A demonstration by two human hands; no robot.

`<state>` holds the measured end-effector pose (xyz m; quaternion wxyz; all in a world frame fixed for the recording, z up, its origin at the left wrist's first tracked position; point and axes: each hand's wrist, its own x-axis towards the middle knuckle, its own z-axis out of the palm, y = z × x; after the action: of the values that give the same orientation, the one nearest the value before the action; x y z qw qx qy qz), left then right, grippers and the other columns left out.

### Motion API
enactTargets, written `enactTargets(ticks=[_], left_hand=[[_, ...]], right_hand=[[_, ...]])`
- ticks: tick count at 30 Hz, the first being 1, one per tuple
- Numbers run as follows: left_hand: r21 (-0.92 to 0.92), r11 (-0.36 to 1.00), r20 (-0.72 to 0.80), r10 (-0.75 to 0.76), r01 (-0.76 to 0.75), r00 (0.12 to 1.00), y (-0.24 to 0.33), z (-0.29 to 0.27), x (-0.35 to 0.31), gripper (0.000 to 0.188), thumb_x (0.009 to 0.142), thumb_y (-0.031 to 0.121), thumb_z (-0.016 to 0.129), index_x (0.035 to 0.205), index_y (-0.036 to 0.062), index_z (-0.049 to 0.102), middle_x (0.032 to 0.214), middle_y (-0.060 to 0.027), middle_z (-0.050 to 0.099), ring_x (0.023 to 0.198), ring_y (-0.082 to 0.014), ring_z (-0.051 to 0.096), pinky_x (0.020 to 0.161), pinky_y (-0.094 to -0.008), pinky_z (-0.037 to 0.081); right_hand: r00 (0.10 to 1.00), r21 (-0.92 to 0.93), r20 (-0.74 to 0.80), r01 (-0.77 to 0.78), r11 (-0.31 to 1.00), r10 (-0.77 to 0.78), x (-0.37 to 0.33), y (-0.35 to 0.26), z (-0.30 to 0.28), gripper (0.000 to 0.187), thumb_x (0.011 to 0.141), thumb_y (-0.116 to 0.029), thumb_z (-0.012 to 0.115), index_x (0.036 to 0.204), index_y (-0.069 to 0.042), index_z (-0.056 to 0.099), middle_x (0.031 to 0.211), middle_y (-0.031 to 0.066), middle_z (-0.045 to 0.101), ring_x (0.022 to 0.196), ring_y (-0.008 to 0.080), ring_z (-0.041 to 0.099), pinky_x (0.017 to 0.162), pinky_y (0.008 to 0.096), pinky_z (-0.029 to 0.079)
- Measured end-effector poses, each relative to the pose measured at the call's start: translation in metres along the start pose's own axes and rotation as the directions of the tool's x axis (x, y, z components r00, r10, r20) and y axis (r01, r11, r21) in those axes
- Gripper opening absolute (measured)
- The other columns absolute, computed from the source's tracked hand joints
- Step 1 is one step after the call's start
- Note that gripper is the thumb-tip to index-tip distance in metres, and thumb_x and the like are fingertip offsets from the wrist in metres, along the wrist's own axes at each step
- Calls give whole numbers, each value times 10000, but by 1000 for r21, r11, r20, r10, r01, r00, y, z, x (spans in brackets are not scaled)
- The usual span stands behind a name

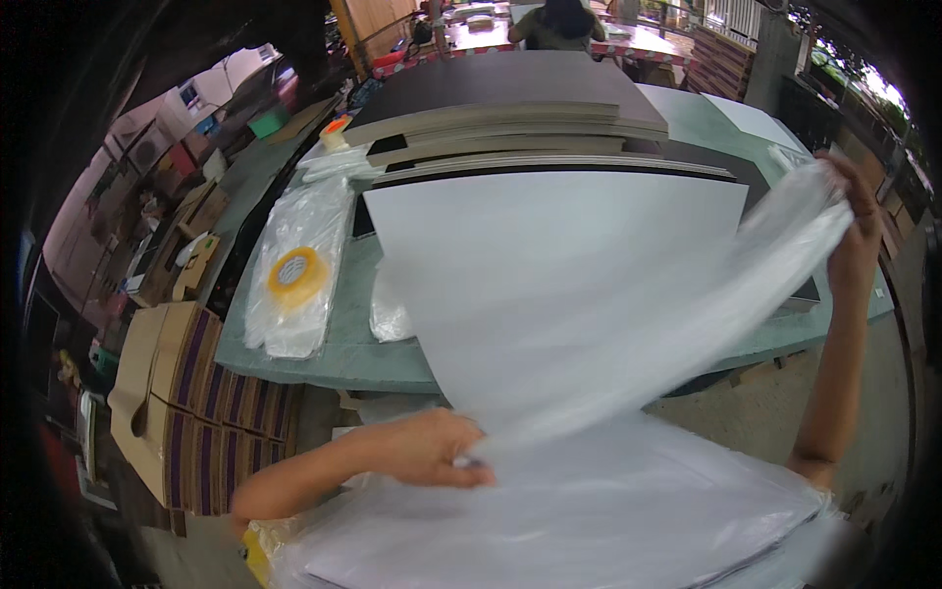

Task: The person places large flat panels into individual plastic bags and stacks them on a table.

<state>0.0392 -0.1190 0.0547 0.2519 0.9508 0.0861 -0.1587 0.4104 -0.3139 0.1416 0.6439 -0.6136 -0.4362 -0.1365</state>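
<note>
Hands: left hand [432, 450] pinched white sheet [549, 294] | right hand [852, 231] gripped plastic sleeve [775, 255], apparently over sheet's far corner | advice: keep sleeve taut, sheet flat.

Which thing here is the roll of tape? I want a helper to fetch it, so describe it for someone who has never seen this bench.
Start at the long grey-green workbench and go to its left part, beside the big white sheet. There a heap of clear plastic bags lies, and the roll of tape rests on it. It is the only yellow ring there, flat, with a pale hollow centre.
</note>
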Motion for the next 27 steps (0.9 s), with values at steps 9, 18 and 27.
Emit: enactTargets(ticks=[9,18,27], left_hand=[[-102,950,-985,-138,295,106,-58,-83,3,444,610,-149,438,979,62,566,849,-81,538,801,-164,546,712,-272,432],[18,997,-962,39,-78,269,-51,-93,11,411,611,-106,509,982,53,588,777,-50,565,761,-161,551,675,-250,444],[-759,437,-577,-106,-483,810,-108,-18,-5,325,711,172,594,983,1,546,670,-61,556,561,-155,530,542,-260,456]], right_hand=[[945,-389,317,212,896,-86,-39,28,41,668,529,197,396,1134,-67,498,1060,84,496,951,170,507,802,264,415],[885,-3,465,5,1000,-3,-23,65,-30,457,615,73,525,1063,-18,538,963,94,551,905,199,542,780,282,439],[476,334,786,-864,376,395,-119,151,-18,426,628,-92,671,1019,6,534,866,86,604,759,148,584,631,265,473]])
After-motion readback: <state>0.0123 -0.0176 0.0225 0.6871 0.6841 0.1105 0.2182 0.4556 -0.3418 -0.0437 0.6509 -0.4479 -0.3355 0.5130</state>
